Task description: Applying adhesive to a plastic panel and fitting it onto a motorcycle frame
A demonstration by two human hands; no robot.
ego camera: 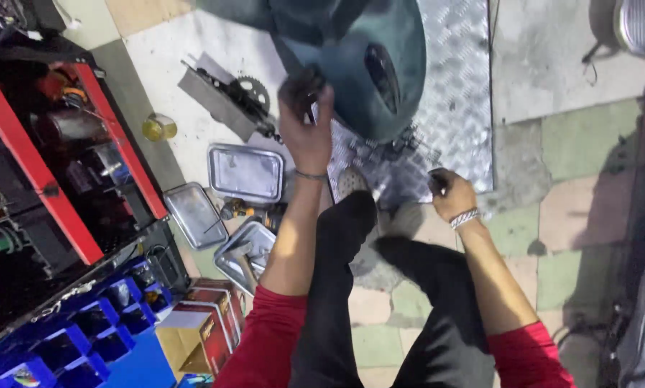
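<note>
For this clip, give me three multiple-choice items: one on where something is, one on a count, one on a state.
1. Where do the metal trays lie?
A. On the floor left of the person's legs
B. On the tool cabinet
C. On the diamond-plate sheet

2. How many metal trays show?
A. One
B. Three
C. Five

3. What is the right hand doing?
A. Lying flat and open
B. Closed around a small dark thing
C. Resting on the knee

Answers:
1. A, they sit on the floor between the red tool cabinet and the legs.
2. B, three trays lie together.
3. B, its fingers curl round something dark by the diamond-plate sheet.
</note>
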